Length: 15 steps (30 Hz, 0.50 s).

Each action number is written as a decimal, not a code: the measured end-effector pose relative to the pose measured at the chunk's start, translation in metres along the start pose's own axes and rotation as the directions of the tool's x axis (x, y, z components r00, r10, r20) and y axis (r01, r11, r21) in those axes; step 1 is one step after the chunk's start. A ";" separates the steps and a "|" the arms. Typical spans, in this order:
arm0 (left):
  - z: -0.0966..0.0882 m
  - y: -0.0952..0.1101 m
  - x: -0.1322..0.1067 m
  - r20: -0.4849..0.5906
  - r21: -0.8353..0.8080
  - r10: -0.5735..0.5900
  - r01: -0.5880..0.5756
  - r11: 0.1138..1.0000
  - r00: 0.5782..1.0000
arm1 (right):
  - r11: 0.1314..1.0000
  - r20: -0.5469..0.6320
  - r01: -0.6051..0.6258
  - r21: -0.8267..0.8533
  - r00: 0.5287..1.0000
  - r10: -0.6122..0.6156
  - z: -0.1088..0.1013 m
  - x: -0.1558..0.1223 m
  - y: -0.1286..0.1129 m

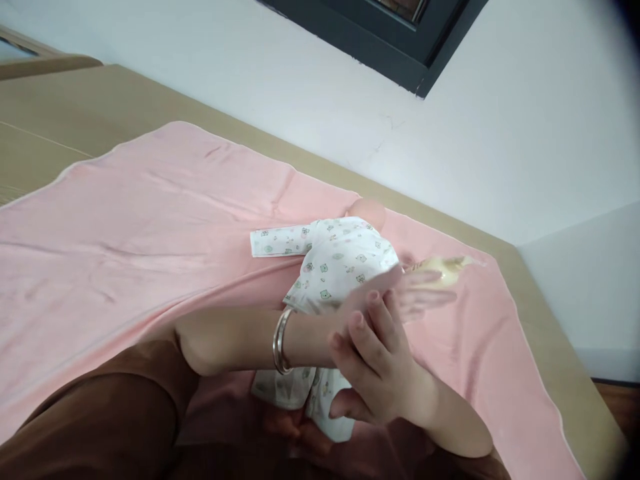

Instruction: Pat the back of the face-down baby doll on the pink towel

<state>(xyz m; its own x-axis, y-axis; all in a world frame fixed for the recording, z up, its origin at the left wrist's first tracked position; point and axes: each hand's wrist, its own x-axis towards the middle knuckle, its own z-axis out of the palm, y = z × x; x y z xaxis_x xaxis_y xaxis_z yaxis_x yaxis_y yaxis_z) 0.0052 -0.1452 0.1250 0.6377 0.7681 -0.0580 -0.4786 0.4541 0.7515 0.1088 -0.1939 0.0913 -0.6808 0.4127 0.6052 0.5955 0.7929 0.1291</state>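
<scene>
My left hand (pixel 420 293) stretches to the right with its fingers apart and partly blurred, over the pink blanket. A silver bangle circles that wrist. My right hand (pixel 380 360) is open, fingers spread and bent a little, against or just in front of the left hand's heel; contact is hard to judge. Nothing shows in either hand. Beneath them lies a baby doll (pixel 367 212) in a white printed top (pixel 345 260) and matching trousers (pixel 283 387). My forearm hides its middle. Beyond the left fingers is a pale yellow packet or bottle (pixel 445 270), kind unclear.
The creased pink blanket (pixel 125 200) covers much of a wooden surface (pixel 150 100). A white wall (pixel 450 167) rises behind it, with a dark frame (pixel 390 50) above. At the upper left is a wooden edge (pixel 60 65).
</scene>
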 end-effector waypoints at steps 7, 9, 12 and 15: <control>-0.002 0.003 0.006 -0.114 -0.060 -0.132 0.126 0.990 0.985 | 0.993 0.046 -0.113 0.017 0.993 0.112 0.015 -0.001 0.036; -0.012 0.026 0.019 -0.062 -0.084 -0.176 0.171 0.982 0.982 | 0.987 0.085 -0.163 -0.008 0.983 0.163 0.022 -0.001 0.045; -0.028 0.048 0.040 -0.081 -0.073 -0.075 0.069 0.995 0.994 | 0.970 0.189 -0.240 -0.025 0.952 0.240 0.031 0.000 0.050; -0.047 0.049 0.061 -0.164 0.136 0.117 -0.095 0.986 0.980 | 0.955 0.304 -0.295 0.010 0.911 0.278 0.039 0.001 0.050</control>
<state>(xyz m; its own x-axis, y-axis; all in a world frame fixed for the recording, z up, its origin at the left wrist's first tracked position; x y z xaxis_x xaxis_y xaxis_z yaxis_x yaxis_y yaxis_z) -0.0076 -0.0550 0.1269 0.4699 0.8794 -0.0769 -0.4504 0.3137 0.8359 0.1209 -0.1366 0.0683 -0.5844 0.7326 0.3490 0.7653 0.6405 -0.0631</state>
